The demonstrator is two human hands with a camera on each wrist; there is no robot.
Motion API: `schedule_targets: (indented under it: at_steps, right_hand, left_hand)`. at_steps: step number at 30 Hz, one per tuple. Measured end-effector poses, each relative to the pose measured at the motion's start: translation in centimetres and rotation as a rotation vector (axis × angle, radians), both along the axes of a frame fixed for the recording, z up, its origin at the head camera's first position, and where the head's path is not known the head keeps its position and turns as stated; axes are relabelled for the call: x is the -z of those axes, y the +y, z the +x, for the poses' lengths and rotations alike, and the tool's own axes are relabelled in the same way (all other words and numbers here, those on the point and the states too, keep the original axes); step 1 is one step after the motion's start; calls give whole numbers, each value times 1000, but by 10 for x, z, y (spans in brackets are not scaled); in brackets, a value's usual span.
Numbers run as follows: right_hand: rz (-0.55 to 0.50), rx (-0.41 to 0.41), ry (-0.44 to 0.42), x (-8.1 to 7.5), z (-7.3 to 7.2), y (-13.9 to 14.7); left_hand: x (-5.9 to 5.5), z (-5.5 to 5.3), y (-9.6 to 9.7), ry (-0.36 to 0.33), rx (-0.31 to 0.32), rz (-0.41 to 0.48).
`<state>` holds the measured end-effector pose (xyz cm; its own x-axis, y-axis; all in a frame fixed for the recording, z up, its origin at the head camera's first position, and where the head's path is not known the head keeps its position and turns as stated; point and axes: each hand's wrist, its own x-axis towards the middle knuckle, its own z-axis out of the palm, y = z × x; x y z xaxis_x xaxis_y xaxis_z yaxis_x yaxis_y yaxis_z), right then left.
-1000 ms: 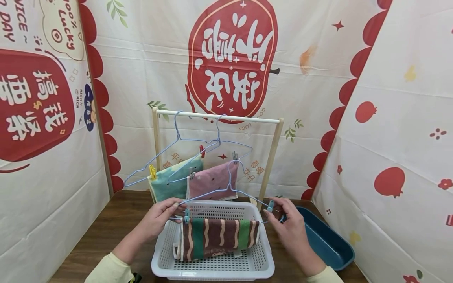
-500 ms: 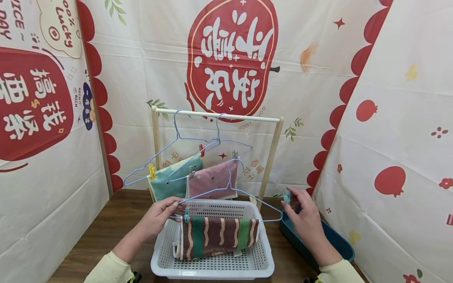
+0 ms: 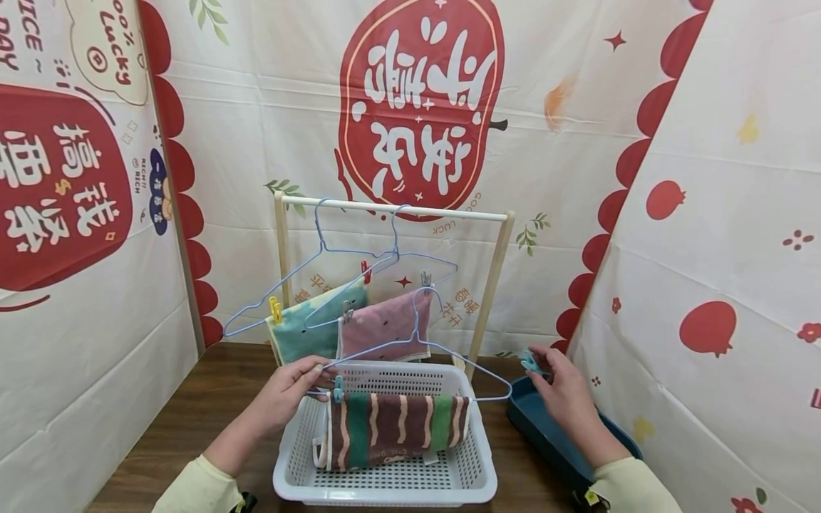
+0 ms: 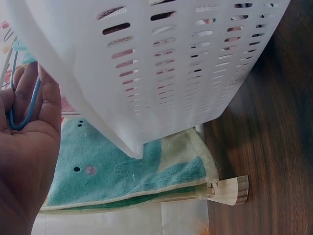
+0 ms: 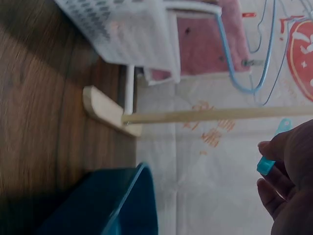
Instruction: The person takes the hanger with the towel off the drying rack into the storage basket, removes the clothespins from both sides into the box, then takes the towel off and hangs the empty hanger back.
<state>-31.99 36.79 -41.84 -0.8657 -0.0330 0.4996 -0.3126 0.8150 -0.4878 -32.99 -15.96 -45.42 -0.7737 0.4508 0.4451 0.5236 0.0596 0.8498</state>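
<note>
Head view is showing the right hand (image 3: 567,386) carrying a pinched light-blue clip (image 3: 531,362) away from the hanger (image 3: 416,339) toward the dark blue bin (image 3: 537,436), apparently leaving the striped towel (image 3: 404,431), hanging over the white basket (image 3: 385,497), pegged only at its left, while the left hand (image 3: 295,390) is gripping the hanger.

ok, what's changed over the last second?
The right grip, holding a blue clip, has moved off the right end of the hanger, rightward toward the tub. Unchanged: the left grip holds the hanger; the striped towel, basket and rack are as they were.
</note>
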Motion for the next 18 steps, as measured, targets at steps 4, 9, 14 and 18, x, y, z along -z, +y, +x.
schedule_targets:
  at_steps: [4,9,14,18]
  right_hand:
    - [19,-14,-44,6,-9,11]
    - [127,-11,-116,15,-24,23]
    - [234,-32,-205,24,-36,34]
    - [285,-31,-284,29,-44,41]
  left_hand:
    - [0,0,0,8,4,-1]
    - [0,-1,0,17,5,1]
    - [1,-2,0,17,4,1]
    - [2,-2,0,24,9,-3]
